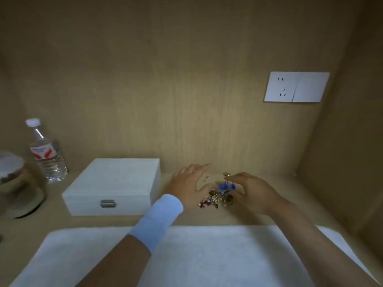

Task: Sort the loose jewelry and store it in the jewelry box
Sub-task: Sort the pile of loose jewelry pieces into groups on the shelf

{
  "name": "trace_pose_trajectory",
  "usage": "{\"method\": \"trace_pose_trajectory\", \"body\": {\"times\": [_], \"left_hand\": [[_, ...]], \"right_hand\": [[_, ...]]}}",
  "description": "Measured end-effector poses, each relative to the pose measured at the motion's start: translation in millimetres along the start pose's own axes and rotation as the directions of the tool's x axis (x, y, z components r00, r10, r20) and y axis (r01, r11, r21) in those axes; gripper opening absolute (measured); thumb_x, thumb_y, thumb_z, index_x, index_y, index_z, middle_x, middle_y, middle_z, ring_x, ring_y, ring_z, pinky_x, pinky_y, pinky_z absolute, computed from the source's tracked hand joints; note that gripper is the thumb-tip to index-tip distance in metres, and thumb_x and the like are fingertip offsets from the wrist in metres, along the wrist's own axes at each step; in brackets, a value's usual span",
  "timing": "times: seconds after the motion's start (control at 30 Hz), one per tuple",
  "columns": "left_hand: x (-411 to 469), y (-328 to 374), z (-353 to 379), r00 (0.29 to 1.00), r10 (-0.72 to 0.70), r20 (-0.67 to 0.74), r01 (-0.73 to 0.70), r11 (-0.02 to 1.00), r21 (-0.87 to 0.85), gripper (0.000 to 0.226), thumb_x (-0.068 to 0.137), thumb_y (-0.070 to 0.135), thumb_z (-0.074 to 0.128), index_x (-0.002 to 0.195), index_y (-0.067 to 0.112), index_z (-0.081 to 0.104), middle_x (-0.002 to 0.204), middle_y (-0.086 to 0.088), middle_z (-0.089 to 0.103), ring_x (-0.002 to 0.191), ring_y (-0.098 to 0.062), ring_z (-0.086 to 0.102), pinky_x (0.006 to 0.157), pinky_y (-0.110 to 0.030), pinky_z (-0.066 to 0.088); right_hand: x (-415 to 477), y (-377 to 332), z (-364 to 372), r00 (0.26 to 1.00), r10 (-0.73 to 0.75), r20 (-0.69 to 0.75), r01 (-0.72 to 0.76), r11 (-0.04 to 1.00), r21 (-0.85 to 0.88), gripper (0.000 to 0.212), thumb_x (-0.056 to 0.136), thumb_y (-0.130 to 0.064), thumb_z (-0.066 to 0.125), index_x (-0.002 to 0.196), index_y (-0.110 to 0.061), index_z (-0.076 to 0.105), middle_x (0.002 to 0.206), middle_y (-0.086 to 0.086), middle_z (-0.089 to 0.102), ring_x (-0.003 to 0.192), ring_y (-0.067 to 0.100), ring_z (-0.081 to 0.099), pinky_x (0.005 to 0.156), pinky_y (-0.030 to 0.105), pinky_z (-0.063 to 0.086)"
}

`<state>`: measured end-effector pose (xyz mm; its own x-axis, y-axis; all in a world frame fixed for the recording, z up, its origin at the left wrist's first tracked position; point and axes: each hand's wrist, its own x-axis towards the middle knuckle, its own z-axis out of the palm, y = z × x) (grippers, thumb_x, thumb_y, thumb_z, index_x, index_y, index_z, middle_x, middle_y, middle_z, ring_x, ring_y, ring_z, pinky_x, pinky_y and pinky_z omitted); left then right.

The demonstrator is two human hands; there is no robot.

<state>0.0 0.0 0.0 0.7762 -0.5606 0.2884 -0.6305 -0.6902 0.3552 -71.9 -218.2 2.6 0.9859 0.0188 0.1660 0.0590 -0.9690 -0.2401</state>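
At the left of the frame a clear plastic water bottle with a white cap stands on the pale wooden counter. Right of it sits the square white wooden jewelry box with a small metal clasp, its lid down. Just beside the box, the left hand, with a light blue wristband on its wrist, lies low over the counter, its fingers spread and its grip wide, holding nothing. The heap of loose jewelry in blue, dark red and gold bits lies at centre frame between the two hands, outside the box, and a small silver piece lies apart above it. The right hand arches over the heap with bent fingers; I cannot tell whether its grip has closed on a piece. To my eye the sorting is only starting. The next move calls for teasing like pieces apart with the fingertips and opening the clasp and lid.
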Motion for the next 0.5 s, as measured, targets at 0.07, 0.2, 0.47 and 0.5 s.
{"method": "trace_pose_trajectory", "body": {"times": [0.07,0.2,0.47,0.5], "left_hand": [[15.9,4.8,6.9,0.997,0.011,0.075,-0.009,1.000,-0.025,0.059,0.096,0.052,0.044,0.151,0.042,0.025,0.151,0.009,0.036,0.138,-0.017,0.031,0.114,-0.036,0.025],[52.0,10.7,29.1,0.978,-0.017,0.206,0.031,0.997,-0.065,0.053,0.096,0.048,0.046,0.147,0.037,0.038,0.148,0.004,0.044,0.137,-0.021,0.035,0.113,-0.040,0.031],[86.6,-6.4,71.1,0.975,-0.046,0.220,0.069,0.993,-0.099,0.031,0.093,0.036,0.056,0.122,0.034,0.067,0.121,0.004,0.060,0.123,-0.019,0.046,0.104,-0.032,0.039],[87.2,-9.5,74.8,0.977,-0.047,0.207,0.069,0.992,-0.102,0.030,0.093,0.037,0.057,0.121,0.034,0.068,0.119,0.005,0.060,0.121,-0.018,0.046,0.103,-0.032,0.040]], "right_hand": [[10.1,10.4,-0.7,0.999,0.041,0.028,-0.041,0.999,0.035,0.037,0.095,-0.031,0.059,0.132,-0.035,0.062,0.132,-0.005,0.062,0.119,0.018,0.059,0.099,0.036,0.047],[37.5,26.5,5.3,0.987,0.131,0.088,-0.142,0.982,0.126,0.031,0.095,-0.022,0.061,0.125,-0.027,0.069,0.129,-0.004,0.065,0.110,0.014,0.061,0.093,0.026,0.046],[81.3,49.2,27.8,0.938,0.214,0.272,-0.258,0.957,0.134,0.026,0.081,-0.014,0.071,0.099,-0.031,0.079,0.099,-0.010,0.073,0.092,0.008,0.066,0.083,0.023,0.051],[83.4,51.7,29.9,0.936,0.217,0.276,-0.260,0.957,0.131,0.026,0.081,-0.015,0.072,0.100,-0.031,0.079,0.103,-0.010,0.074,0.093,0.008,0.066,0.088,0.026,0.053]]}}
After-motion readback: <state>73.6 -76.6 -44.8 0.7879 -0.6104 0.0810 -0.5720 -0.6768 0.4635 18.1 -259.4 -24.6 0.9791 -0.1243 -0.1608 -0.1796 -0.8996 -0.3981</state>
